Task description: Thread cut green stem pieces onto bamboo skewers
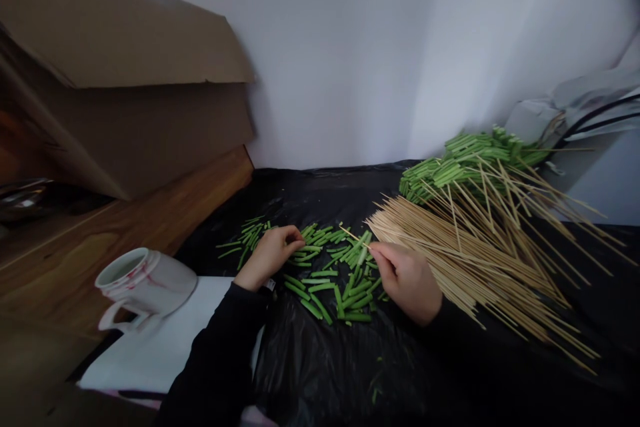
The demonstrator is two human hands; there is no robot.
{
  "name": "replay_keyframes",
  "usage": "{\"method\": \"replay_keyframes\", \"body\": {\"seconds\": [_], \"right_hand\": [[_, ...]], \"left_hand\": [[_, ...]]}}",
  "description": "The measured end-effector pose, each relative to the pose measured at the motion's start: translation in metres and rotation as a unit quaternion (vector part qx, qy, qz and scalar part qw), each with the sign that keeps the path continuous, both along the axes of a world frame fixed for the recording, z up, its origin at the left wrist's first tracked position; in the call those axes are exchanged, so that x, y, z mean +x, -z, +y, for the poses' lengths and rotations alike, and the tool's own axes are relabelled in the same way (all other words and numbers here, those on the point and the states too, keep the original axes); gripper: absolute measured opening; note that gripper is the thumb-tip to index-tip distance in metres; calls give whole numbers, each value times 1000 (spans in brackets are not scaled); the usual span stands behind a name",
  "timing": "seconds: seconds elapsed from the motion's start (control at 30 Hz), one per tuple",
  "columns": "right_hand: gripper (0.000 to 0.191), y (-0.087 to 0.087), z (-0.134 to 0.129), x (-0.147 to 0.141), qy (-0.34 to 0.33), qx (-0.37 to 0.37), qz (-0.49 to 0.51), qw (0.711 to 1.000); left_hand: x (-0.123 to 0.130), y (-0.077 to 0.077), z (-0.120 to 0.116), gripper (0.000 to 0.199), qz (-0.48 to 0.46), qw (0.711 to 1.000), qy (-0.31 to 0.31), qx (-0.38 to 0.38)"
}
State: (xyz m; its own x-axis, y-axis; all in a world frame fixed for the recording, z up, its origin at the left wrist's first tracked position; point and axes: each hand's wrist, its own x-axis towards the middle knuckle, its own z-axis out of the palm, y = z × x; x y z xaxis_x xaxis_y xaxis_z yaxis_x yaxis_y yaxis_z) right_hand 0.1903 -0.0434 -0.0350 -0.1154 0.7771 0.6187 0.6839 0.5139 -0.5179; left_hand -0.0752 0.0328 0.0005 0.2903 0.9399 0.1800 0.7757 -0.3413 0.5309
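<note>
Cut green stem pieces lie scattered on a black plastic sheet. My left hand is over the left part of them, thumb and fingertips pinched together; whatever is between them is too small to make out. My right hand is closed on a thin wooden skewer, whose tip points up and left and has a green piece or two at it. Beside my right hand a large bundle of bare skewers fans out to the right. Behind the bundle, skewers loaded with green pieces are piled up.
A white mug with red streaks stands tilted in view on a white sheet at the left. Behind it, a large cardboard box rests on a wooden surface. A pale wall closes off the back; plastic bags lie far right.
</note>
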Motion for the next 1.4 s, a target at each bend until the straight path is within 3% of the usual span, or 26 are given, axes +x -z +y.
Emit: {"method": "replay_keyframes", "body": {"seconds": [0.1,0.17,0.23,0.33,0.47,0.97,1.4], "right_hand": [[24,0,-1,-1,-3,-7,-6,1000],[24,-1,-2,-2,-7,-8,-10,1000],[24,-1,-4,-4,-15,-11,-12,1000],[24,-1,-6,-7,-28,-13,-18,999],[25,-1,-9,-9,-30,-18,-23,999],[26,-2,-9,-9,-43,-29,-23,998],[25,1,-8,-9,-47,-40,-29,998]], "left_hand": [[16,1,-5,22,-196,979,-29,-39],[27,5,-8,29,-331,936,-42,-109],[35,9,-11,31,-437,876,-37,-199],[43,13,-16,30,-513,809,-6,-286],[45,13,-19,27,-542,774,17,-325],[48,11,-21,25,-569,751,10,-335],[48,11,-22,24,-571,749,-8,-335]]}}
